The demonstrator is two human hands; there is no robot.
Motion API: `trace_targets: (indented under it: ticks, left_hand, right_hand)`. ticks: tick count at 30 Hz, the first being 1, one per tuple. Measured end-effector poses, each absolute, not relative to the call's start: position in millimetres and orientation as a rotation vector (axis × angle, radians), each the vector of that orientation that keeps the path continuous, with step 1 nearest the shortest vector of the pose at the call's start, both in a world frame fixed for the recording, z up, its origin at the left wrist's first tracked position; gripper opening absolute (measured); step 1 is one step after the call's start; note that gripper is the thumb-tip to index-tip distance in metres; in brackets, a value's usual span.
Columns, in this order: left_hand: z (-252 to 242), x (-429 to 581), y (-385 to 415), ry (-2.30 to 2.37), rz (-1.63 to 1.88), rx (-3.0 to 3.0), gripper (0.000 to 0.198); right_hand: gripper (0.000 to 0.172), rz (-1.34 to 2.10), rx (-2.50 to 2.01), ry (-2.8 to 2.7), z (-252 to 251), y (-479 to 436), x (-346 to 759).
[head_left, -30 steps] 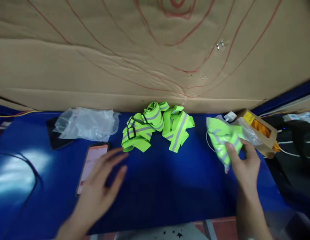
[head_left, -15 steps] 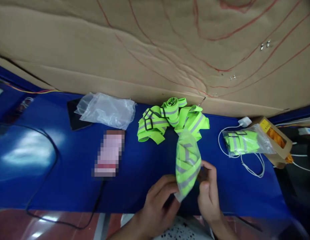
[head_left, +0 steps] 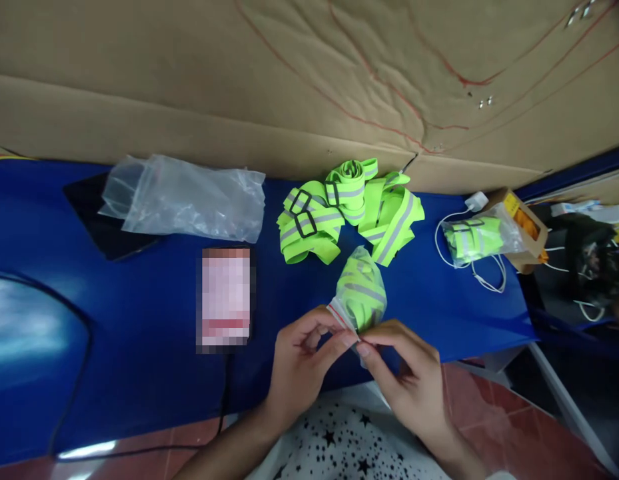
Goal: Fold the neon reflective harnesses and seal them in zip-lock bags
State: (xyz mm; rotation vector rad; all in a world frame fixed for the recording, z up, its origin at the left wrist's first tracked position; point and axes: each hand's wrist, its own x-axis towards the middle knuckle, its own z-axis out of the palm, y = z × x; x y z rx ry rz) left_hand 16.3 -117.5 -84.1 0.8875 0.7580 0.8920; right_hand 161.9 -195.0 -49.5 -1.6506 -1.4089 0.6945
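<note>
Far left, a dark flat slab (head_left: 86, 213) lay on the blue tabletop (head_left: 139, 320), half under a heap of crumpled clear bags (head_left: 184, 200). Next along came a phone (head_left: 225, 299), face up, its screen blurred beyond reading, with a black cable (head_left: 224, 393) running off its near end toward me.

Then my left grip (head_left: 296, 367): thumb and forefinger were nipped shut on the mouth of the small clear pouch (head_left: 362, 293), right on its red-lined seal. The pouch stood up over the near edge of the tabletop, with a folded neon-yellow strap with a grey band packed inside. Behind it sat the loose straps (head_left: 349, 207), same neon and grey, black buckles showing, heaped against the cardboard sheet (head_left: 289, 87) scrawled with red lines.

My right grip (head_left: 414, 387) was pinched shut on that same seal, its fingertips meeting the left's. Further right, a second filled pouch (head_left: 476, 239) lay over the lead of a white charger (head_left: 476, 200), just beside a brown carton (head_left: 534, 233) whose yellow label was too small to read.
</note>
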Motion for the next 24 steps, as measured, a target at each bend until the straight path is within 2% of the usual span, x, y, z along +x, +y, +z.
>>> trace_targets:
  ticks: [5, 13, 16, 20, 24]
  left_hand:
    - [-89, 22, -128, 0.719, 0.934, 1.052, 0.011]
    - [-71, 37, -129, 0.619, 0.879, 1.458, 0.012]
    - [-64, 43, -127, 0.577, 0.79, 1.517, 0.013]
    - [-59, 46, -129, 0.593, 0.684, 1.524, 0.014]
    - [-55, 34, -128, 0.786, 0.8, 1.456, 0.014]
  right_hand:
    - [0.01, 0.807, -1.612, -1.403, -52, -195, 181]
    - [0.011, 0.74, -1.596, -1.759, -46, -197, 218]
    - [0.005, 0.629, -1.567, -1.891, -47, -200, 225]
    - [0.014, 0.407, -1.473, -2.011, -48, -201, 240]
    - [0.018, 0.271, -1.53, -1.87, -49, -199, 267]
